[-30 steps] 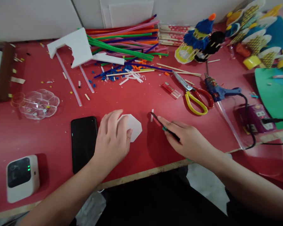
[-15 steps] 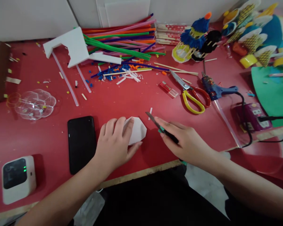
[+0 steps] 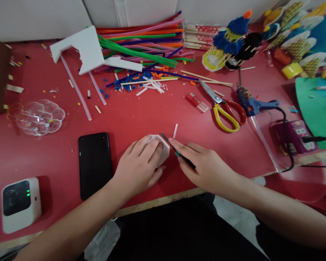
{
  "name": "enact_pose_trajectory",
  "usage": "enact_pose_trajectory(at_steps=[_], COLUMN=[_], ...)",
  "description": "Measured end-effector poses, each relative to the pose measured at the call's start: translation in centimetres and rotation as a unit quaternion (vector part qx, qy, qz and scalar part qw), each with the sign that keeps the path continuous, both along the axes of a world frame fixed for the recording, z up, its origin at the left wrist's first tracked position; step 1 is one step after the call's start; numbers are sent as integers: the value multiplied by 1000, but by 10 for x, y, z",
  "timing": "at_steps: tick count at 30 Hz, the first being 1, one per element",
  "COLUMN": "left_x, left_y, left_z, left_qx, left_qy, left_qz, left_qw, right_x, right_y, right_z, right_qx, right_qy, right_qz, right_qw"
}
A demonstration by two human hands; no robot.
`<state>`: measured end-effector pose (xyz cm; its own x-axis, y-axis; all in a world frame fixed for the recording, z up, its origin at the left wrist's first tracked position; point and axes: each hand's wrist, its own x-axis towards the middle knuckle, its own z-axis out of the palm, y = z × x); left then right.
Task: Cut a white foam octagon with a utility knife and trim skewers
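Note:
My left hand [image 3: 141, 163] lies over a small white angular piece [image 3: 165, 151], foam by its look, with fingers on top and thumb at its near side. The fingers cover much of the piece. In my right hand [image 3: 203, 163] is a craft knife [image 3: 187, 159] with a dark handle and a bit of green, index finger stretched along it. Its blade points up and left, at the right edge of the white piece; whether it touches, I cannot tell. A thin white strip [image 3: 175, 131] lies just beyond the blade.
A phone [image 3: 95, 165] lies left of my left hand, near a white device [image 3: 21, 204]. Scissors [image 3: 225, 112], a glue gun [image 3: 252, 103] and a purple power block [image 3: 296, 136] are at right. Behind lie pipe cleaners [image 3: 141, 45], scraps [image 3: 152, 85] and a white foam cutout [image 3: 89, 54].
My right hand has moved left, bringing the knife blade to the white piece's edge. The left fingers have shifted slightly right over the piece. The view has shifted a little.

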<state>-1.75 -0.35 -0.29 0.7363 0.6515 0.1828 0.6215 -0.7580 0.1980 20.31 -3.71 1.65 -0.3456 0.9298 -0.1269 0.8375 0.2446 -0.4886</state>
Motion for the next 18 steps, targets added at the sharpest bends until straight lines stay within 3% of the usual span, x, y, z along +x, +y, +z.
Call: enact_pose_trajectory(at_steps=[18], left_x=[2], left_y=[2], left_z=[-1], left_qx=[3], left_qy=[-10], left_qz=[1], left_qw=[1000], right_x=[2], right_y=[3], right_z=[-2], right_qx=[2], right_qy=[-7], right_qz=[27], right_qw=[1000])
